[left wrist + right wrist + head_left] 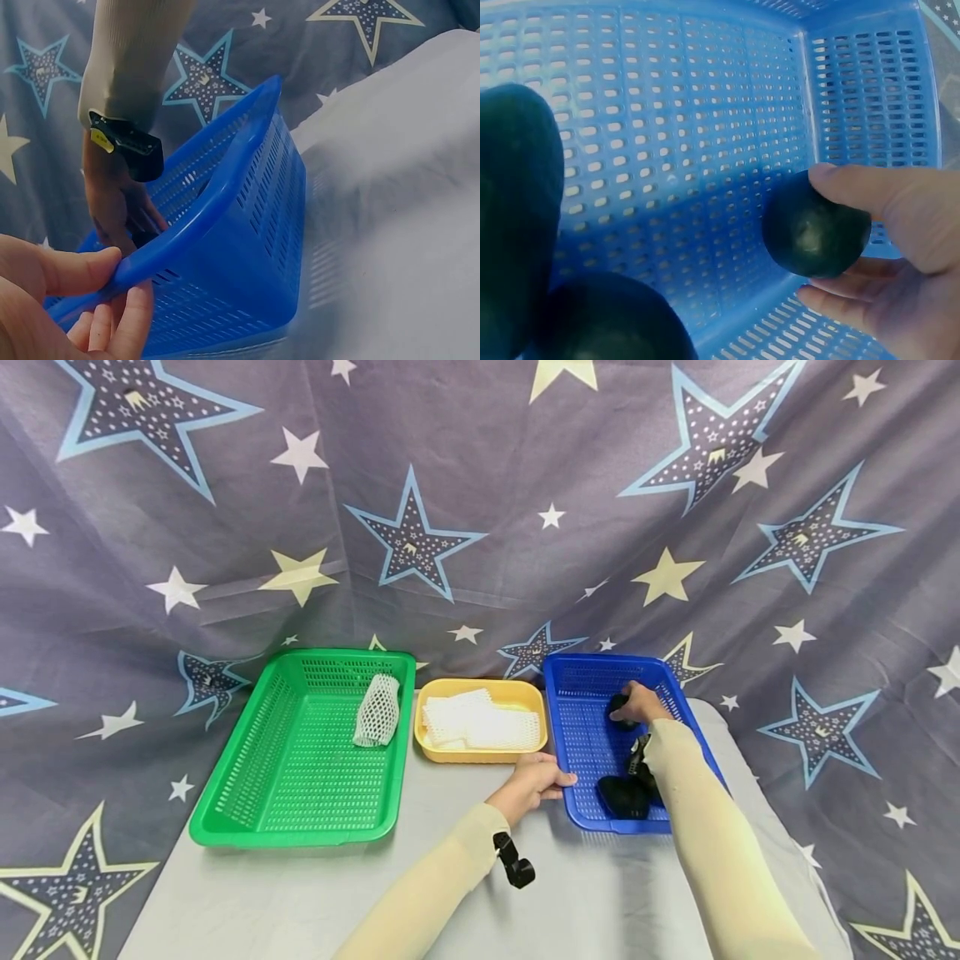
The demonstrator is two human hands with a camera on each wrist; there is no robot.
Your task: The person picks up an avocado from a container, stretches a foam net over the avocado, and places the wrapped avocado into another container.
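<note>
In the head view my right hand (647, 703) reaches into the blue basket (557, 731) near its far right. It grips a dark green, smooth, rounded avocado (799, 240), thumb on one side and fingers on the other in the right wrist view. More avocados (624, 797) lie at the basket's near end, partly hidden by my right wrist. One longer dark fruit (514, 217) fills that wrist view's left edge. My left hand (534, 783) pinches the basket's near-left rim, thumb over the top and fingers curled beneath, as the left wrist view shows.
A yellow tray (480, 757) holding white foam nets (502, 729) stands between the two baskets. The green basket (300, 838) at left contains one item in a white foam net sleeve (377, 712). A starry curtain (450, 635) hangs behind the pale table (300, 902).
</note>
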